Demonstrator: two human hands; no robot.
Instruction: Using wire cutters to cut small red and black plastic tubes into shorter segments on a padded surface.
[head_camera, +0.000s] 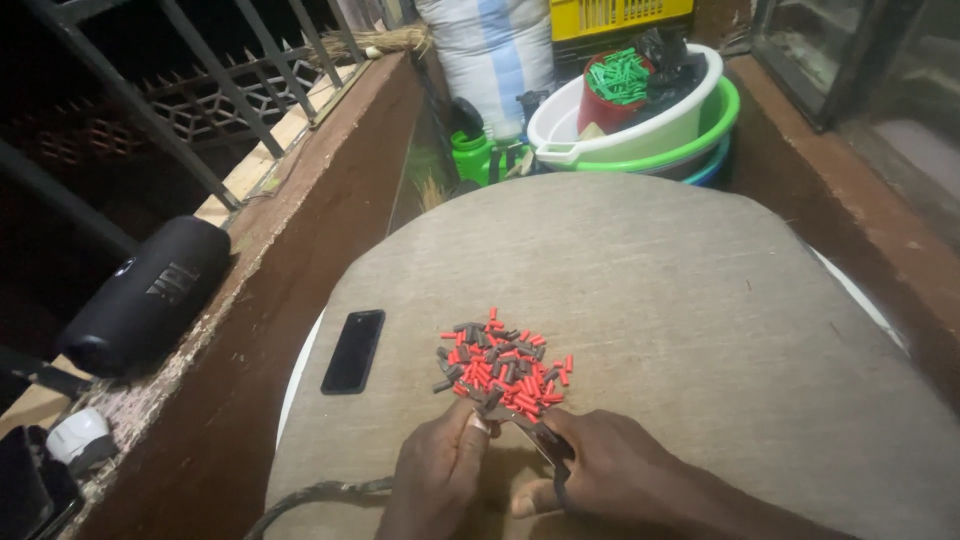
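Picking in hand at the near edge of the pile of red and dark grey plastic caps (503, 366) on the cloth-covered surface (680, 300). Left hand (440, 470) pinching one dark cap; right hand (610, 470) closed around scissors (540, 435). Next calls for steady fingertip grip, judging by how small and loosely heaped those short tubes look.

red and grey pegs (503, 365) (heaped), on board

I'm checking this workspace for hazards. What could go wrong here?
1. The pile of small red and grey pieces lies loose on the board; the left hand or right hand could scatter them.
2. The phone sits near the board's left edge and might get knocked off.
3. The lighting is dim, so tiny pieces could be misjudged.
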